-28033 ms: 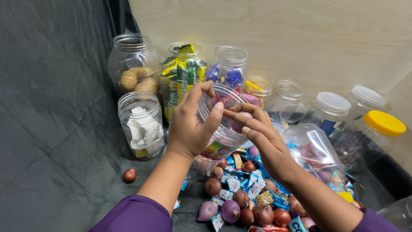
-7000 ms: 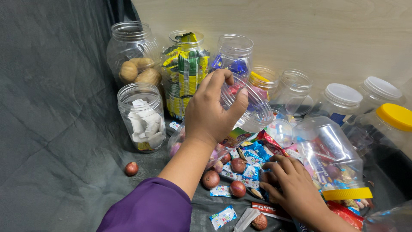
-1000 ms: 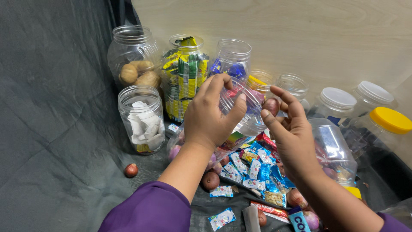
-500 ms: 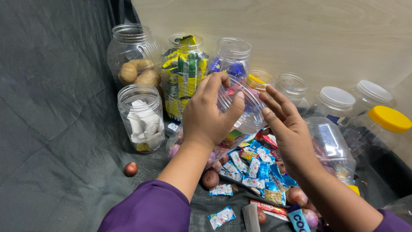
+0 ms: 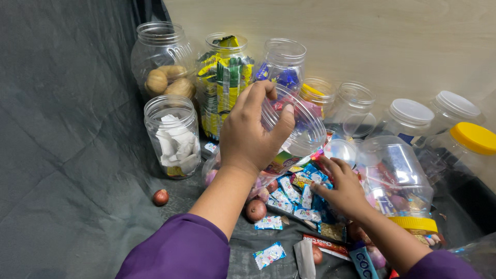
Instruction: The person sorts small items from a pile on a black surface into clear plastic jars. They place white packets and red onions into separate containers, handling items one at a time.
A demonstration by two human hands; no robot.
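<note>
On a dark grey cloth (image 5: 67, 170) against a pale wooden wall (image 5: 361, 41), the left hand (image 5: 253, 132) grips a tilted clear jar (image 5: 297, 129) above the sweets (image 5: 302, 194), where the right hand (image 5: 338, 188) rests, fingers curled into them.

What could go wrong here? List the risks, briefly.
1. The left hand holds a clear jar tilted on its side over the sweets pile; its contents might spill out.
2. The right hand digs in the pile right beside an upturned jar with a yellow lid; a nudge could topple it.
3. A loose onion lies apart on the grey cloth and may roll off.
</note>
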